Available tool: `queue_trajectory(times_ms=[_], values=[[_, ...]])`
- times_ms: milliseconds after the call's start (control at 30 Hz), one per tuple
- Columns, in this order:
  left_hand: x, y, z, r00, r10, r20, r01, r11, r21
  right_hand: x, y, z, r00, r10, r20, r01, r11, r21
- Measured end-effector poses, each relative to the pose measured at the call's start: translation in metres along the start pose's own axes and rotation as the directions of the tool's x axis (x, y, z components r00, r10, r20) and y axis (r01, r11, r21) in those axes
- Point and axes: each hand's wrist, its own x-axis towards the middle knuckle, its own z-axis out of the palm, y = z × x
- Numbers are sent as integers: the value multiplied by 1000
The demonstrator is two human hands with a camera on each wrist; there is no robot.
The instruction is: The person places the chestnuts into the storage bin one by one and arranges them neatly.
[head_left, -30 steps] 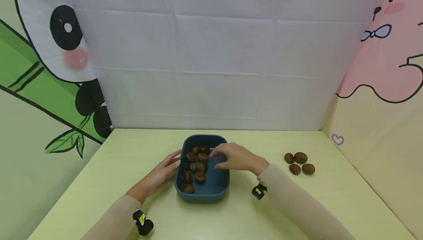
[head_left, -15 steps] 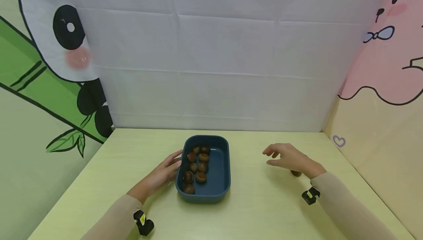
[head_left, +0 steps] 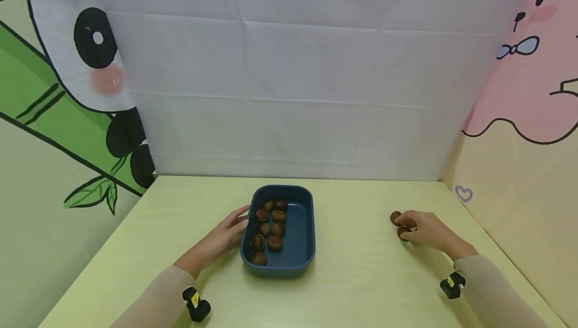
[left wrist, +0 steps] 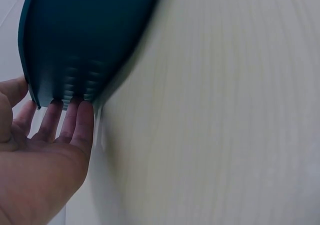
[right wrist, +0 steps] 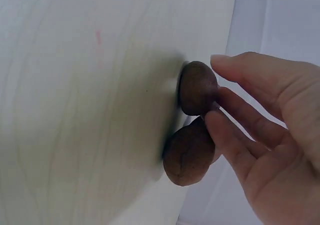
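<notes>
A dark blue tray (head_left: 298,237) holds several brown chestnuts (head_left: 277,228), gathered toward its left side. My left hand (head_left: 220,240) rests against the tray's left wall; in the left wrist view its fairly straight fingers (left wrist: 82,122) touch the outside of the tray (left wrist: 95,35). On the right of the table, my right hand (head_left: 431,230) is down at a small group of chestnuts. Its thumb and fingers lie around a chestnut (right wrist: 197,88), with another chestnut (right wrist: 187,157) close beside it. The hand hides the group's other chestnuts in the head view.
The pale yellow table (head_left: 352,268) runs back to a white cloth backdrop (head_left: 293,92). Printed cartoon walls (head_left: 81,242) flank it on both sides. Each wrist wears a small black camera (head_left: 453,285).
My right hand has left the tray and moved right, then lowered onto the loose chestnuts, its fingers drawing in around one. My left hand has stayed at the tray's side.
</notes>
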Motion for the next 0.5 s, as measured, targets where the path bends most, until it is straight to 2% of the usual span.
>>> queue_trajectory(times_ms=[267,500], values=[[0,1,1,1000,12,-7,-12,1000,-7,0,2,1,999,-48,22,49,998,-46],[0,0,1,1000,-2,-9,2,1000,-1,-1,1,3,997,-54,54,56,998,-41]])
